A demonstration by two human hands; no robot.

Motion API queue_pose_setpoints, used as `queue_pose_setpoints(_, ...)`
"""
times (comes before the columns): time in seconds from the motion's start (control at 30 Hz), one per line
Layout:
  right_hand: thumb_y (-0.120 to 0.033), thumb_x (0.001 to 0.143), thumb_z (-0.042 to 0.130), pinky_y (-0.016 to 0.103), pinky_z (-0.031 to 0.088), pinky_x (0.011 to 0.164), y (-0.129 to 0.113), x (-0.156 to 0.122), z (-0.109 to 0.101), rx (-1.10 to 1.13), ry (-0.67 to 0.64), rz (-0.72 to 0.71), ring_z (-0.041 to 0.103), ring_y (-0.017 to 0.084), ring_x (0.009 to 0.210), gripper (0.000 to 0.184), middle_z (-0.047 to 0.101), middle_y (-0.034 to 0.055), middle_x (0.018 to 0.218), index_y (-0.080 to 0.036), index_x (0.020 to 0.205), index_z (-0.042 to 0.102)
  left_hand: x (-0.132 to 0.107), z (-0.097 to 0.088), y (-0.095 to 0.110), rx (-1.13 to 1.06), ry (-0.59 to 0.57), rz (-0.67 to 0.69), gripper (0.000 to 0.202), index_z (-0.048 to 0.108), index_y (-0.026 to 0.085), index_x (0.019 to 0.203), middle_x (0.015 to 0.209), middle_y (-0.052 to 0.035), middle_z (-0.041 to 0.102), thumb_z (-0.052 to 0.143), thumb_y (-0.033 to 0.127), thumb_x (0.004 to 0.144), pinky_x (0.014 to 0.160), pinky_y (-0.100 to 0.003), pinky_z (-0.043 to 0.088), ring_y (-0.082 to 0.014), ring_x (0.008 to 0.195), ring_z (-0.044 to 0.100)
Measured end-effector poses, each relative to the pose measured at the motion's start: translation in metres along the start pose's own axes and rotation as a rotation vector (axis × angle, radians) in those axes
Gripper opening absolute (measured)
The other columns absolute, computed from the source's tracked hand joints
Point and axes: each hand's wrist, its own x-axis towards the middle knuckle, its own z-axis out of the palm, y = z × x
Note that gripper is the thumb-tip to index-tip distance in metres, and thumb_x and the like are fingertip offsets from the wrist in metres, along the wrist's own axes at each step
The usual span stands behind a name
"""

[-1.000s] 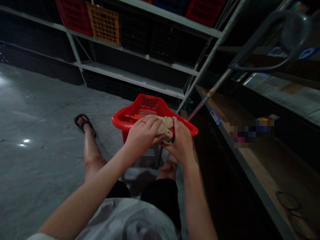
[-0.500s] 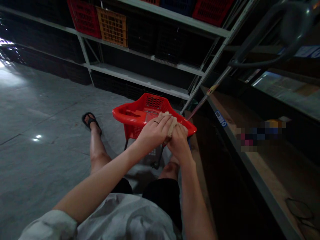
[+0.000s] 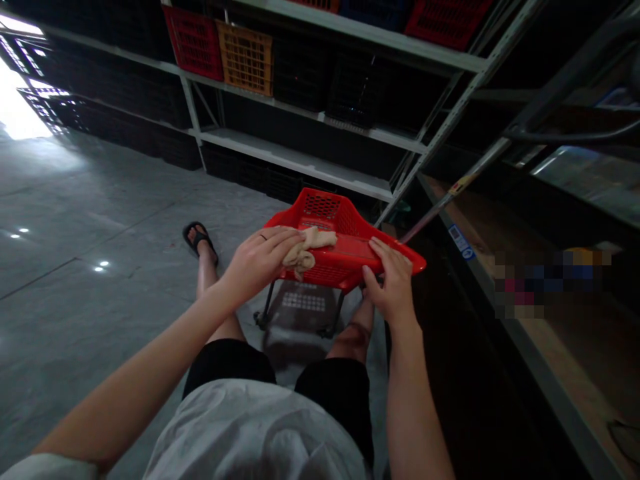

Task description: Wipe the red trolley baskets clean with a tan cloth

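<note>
A red plastic shopping cart point(image 3: 345, 257) stands between my legs, its wide rim towards me. My left hand point(image 3: 260, 261) is closed on a crumpled beige cloth point(image 3: 303, 257) and presses it against the left part of that rim. Part of the cloth sticks out past my fingers to the right. On the right side of the rim, my right hand point(image 3: 393, 277) grips the edge, thumb in front and fingers over the top. The cart's thin dark legs and wheels show below the basket.
Ahead stands a metal shelf rack point(image 3: 300, 160) with a red crate point(image 3: 193, 43), a yellow crate point(image 3: 246, 59) and several dark ones. A wooden ledge point(image 3: 550, 353) runs along my right. A pole point(image 3: 450, 193) leans near the rack. Grey floor point(image 3: 100, 220) lies to the left.
Both hands were together on the cloth over the right part of the rim. My left hand has carried the cloth left; my right hand has let go of it and taken the rim.
</note>
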Motion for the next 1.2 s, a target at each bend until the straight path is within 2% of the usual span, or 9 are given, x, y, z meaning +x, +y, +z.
queue_pose_setpoints(0.13, -0.032, 0.104, 0.039, 0.050, 0.040, 0.109, -0.023, 0.021, 0.012, -0.097, 0.030, 0.134, 0.060, 0.029, 0.123, 0.041, 0.072, 0.0132, 0.133, -0.018, 0.129, 0.069, 0.030, 0.027, 0.053, 0.112, 0.130, 0.078, 0.038, 0.059, 0.009, 0.139, 0.137, -0.0123, 0.070, 0.048, 0.017, 0.104, 0.105, -0.039, 0.053, -0.0253, 0.118, 0.068)
queue_pose_setpoints(0.23, -0.032, 0.106, 0.036, 0.053, 0.034, 0.111, -0.035, 0.036, 0.018, -0.159, 0.054, 0.218, 0.060, 0.030, 0.123, 0.042, 0.076, 0.0118, 0.124, -0.019, 0.118, 0.074, 0.040, 0.033, 0.068, 0.099, 0.142, 0.156, 0.037, 0.059, 0.009, 0.139, 0.137, -0.0113, 0.070, 0.046, 0.018, 0.105, 0.104, -0.037, 0.052, -0.0243, 0.123, 0.065)
queue_pose_setpoints(0.33, -0.035, 0.106, 0.036, 0.051, 0.035, 0.111, -0.037, 0.040, 0.019, -0.149, 0.063, 0.244, 0.066, 0.027, 0.113, 0.044, 0.079, 0.0106, 0.116, -0.020, 0.110, 0.077, 0.030, 0.025, 0.046, 0.040, 0.057, 0.151, 0.038, 0.058, 0.014, 0.141, 0.138, -0.0072, 0.070, 0.044, 0.018, 0.106, 0.103, -0.035, 0.051, -0.0215, 0.124, 0.066)
queue_pose_setpoints(0.53, -0.030, 0.101, 0.045, 0.042, 0.048, 0.101, -0.033, 0.035, 0.029, -0.151, 0.120, 0.093, 0.072, 0.025, 0.106, 0.037, 0.081, 0.0088, 0.112, -0.020, 0.108, 0.079, 0.005, 0.000, -0.032, -0.105, -0.133, 0.029, 0.037, 0.063, 0.026, 0.136, 0.136, -0.0044, 0.071, 0.056, 0.027, 0.099, 0.112, -0.045, 0.046, -0.0259, 0.123, 0.067)
queue_pose_setpoints(0.67, -0.022, 0.092, 0.047, 0.041, 0.053, 0.098, -0.023, 0.032, 0.034, -0.156, 0.181, 0.034, 0.075, 0.025, 0.103, 0.037, 0.082, 0.0075, 0.109, -0.020, 0.106, 0.082, 0.003, -0.016, -0.041, -0.193, -0.251, -0.038, 0.035, 0.065, 0.025, 0.130, 0.135, -0.0040, 0.071, 0.057, 0.030, 0.096, 0.113, -0.038, 0.047, -0.0257, 0.124, 0.066)
queue_pose_setpoints(0.8, -0.020, 0.087, 0.047, 0.041, 0.056, 0.097, 0.011, 0.028, 0.018, -0.060, 0.150, -0.013, 0.076, 0.025, 0.100, 0.039, 0.083, 0.0067, 0.104, -0.020, 0.102, 0.083, 0.005, -0.012, -0.013, -0.184, -0.209, 0.064, 0.037, 0.062, 0.022, 0.134, 0.135, -0.0072, 0.070, 0.053, 0.029, 0.099, 0.110, -0.039, 0.049, -0.0263, 0.122, 0.066)
queue_pose_setpoints(0.93, -0.020, 0.087, 0.046, 0.047, 0.054, 0.104, 0.028, 0.028, -0.008, 0.035, 0.018, 0.020, 0.073, 0.026, 0.109, 0.039, 0.081, 0.0064, 0.109, -0.023, 0.104, 0.082, 0.008, 0.015, 0.022, -0.272, -0.071, 0.161, 0.038, 0.062, 0.019, 0.134, 0.127, -0.0111, 0.073, 0.047, 0.039, 0.105, 0.102, -0.037, 0.053, -0.0239, 0.115, 0.068)
queue_pose_setpoints(1.07, -0.024, 0.096, 0.044, 0.046, 0.052, 0.108, -0.012, 0.033, -0.022, 0.165, 0.007, 0.056, 0.069, 0.025, 0.118, 0.039, 0.077, 0.0071, 0.122, -0.024, 0.117, 0.077, 0.009, 0.037, 0.067, -0.332, 0.187, 0.106, 0.033, 0.065, 0.020, 0.128, 0.121, -0.0094, 0.076, 0.044, 0.035, 0.107, 0.100, -0.036, 0.054, -0.0203, 0.111, 0.069)
queue_pose_setpoints(1.2, -0.031, 0.103, 0.042, 0.041, 0.058, 0.100, -0.050, 0.035, -0.025, 0.457, -0.054, 0.105, 0.073, 0.022, 0.111, 0.038, 0.077, 0.0084, 0.122, -0.023, 0.122, 0.074, 0.010, 0.042, 0.104, -0.352, 0.253, 0.059, 0.032, 0.067, 0.019, 0.127, 0.122, -0.0105, 0.076, 0.043, 0.030, 0.107, 0.103, -0.036, 0.054, -0.0193, 0.118, 0.068)
